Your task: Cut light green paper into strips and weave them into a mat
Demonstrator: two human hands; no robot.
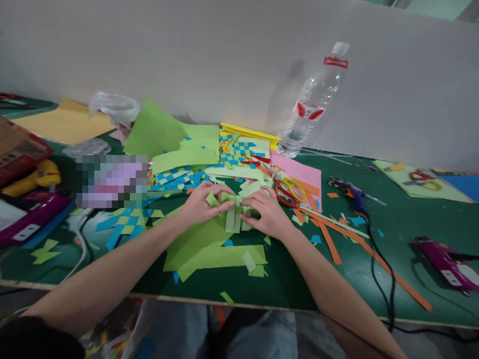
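Observation:
Pale green paper strips (232, 219) lie side by side and partly crossed between my hands, in the middle of the head view. My left hand (202, 204) pinches their left side, thumb below and fingers above. A short green strip end (212, 200) sticks out by its fingers. From the right, my right hand (267, 213) grips the same strips with bent fingers and thumb. Under them lies a larger green paper sheet (198, 244). Scissors with red and yellow handles (290, 192) lie just beyond my right hand.
Blue-and-green woven paper pieces (179, 178) and green sheets (157, 132) lie behind my hands. A clear plastic bottle (312, 99) leans against the grey wall. At right are orange strips (329, 242), a blue glue gun (354, 197) with a cable, and a purple device (447, 262).

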